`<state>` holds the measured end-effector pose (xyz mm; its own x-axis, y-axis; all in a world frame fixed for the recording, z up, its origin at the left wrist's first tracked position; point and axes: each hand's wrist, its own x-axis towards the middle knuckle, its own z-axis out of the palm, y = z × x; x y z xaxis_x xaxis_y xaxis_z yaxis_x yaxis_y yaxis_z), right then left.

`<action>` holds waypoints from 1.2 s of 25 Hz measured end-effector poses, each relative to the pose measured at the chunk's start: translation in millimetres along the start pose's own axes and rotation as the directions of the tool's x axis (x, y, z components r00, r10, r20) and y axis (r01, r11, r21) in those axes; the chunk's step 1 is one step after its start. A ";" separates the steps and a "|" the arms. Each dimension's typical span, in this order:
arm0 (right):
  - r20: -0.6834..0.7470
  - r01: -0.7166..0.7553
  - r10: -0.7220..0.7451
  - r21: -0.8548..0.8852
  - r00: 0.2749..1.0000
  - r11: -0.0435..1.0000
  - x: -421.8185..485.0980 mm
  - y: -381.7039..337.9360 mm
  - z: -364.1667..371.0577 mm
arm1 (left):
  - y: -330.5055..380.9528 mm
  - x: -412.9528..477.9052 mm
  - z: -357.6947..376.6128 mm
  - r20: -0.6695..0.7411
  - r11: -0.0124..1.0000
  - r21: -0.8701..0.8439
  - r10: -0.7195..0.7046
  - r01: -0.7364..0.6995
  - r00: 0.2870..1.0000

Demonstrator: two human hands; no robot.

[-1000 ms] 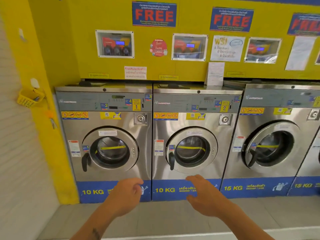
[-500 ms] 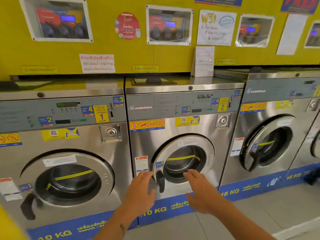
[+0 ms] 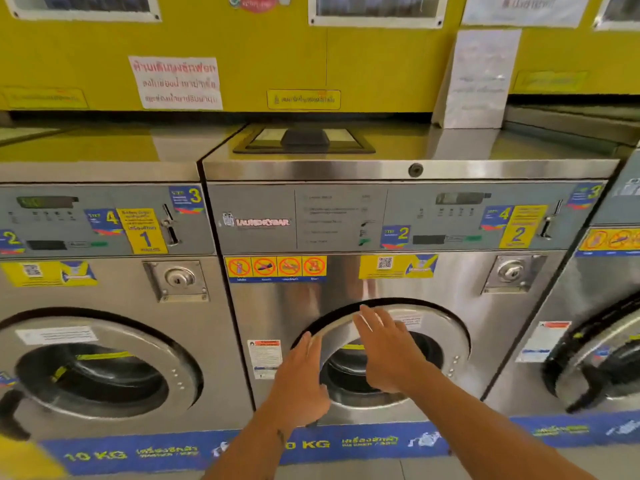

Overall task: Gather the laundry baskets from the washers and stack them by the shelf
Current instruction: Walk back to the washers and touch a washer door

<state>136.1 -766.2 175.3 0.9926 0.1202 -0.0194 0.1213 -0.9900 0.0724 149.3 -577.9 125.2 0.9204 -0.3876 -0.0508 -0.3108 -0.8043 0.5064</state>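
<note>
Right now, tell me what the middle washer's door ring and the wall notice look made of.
Door ring: looks like brushed stainless steel, given its silvery sheen and soft reflections. Wall notice: probably paper, perhaps laminated; flat white sheet, red print.

At your twelve o'clock the wall (image 3: 381,71) is yellow, its notice (image 3: 176,83) white with red lettering. The washer (image 3: 398,285) before you is brushed steel with a grey control panel (image 3: 339,216) (yellow number stickers, red-ringed warning icons (image 3: 275,266)); at six o'clock its base band (image 3: 363,441) is blue with yellow lettering.
</note>
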 end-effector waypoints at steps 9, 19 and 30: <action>-0.081 -0.031 0.045 0.170 0.996 0.985 2.2 2.4 21.6 | -12.8 24.0 23.8 -0.044 0.980 -0.189 0.057 -0.064 0.997; -0.241 -0.203 0.387 0.550 0.890 0.810 -99.9 -3.7 13.4 | 9.8 -43.6 25.2 0.051 0.886 -0.403 0.271 -0.229 0.961; 0.075 -0.569 0.646 0.557 0.760 0.605 -249.5 13.5 34.1 | 210.0 -5.0 48.6 0.296 0.629 0.001 0.743 -0.778 0.601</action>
<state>-110.3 -812.1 147.2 0.8318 -0.5535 -0.0425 -0.4971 -0.7085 -0.5009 68.0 -766.7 189.9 0.2522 -0.9634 0.0910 -0.9115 -0.2050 0.3566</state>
